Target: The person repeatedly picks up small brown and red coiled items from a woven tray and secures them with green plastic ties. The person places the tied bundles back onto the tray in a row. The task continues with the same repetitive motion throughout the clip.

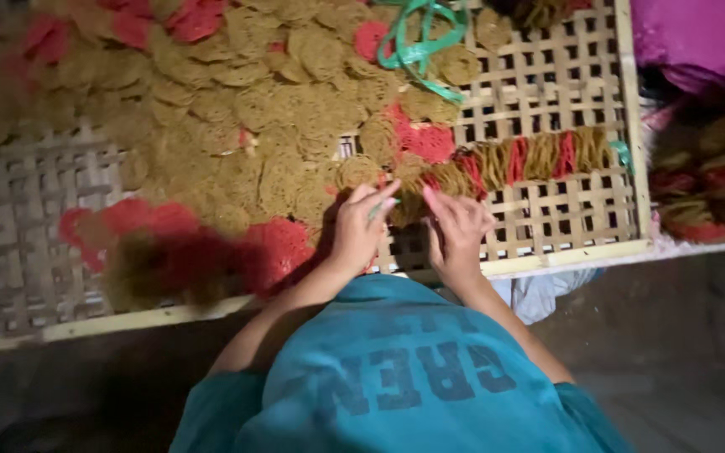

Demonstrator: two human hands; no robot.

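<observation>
Teal cloth [396, 377] fills the bottom of the frame, nearest the lens. Above it a woven bamboo tray [564, 218] spans the picture, heaped at upper left with yellow and red noodle discs [279, 126] (lacy, round). At centre, 2 hands meet: left hand [361, 225] and right hand [456, 228] pinch a folded noodle bundle [409, 201], fingers curled closed around it.

Both hands, left [358, 226] and right [456, 231], reach forward, fingers curled.
</observation>
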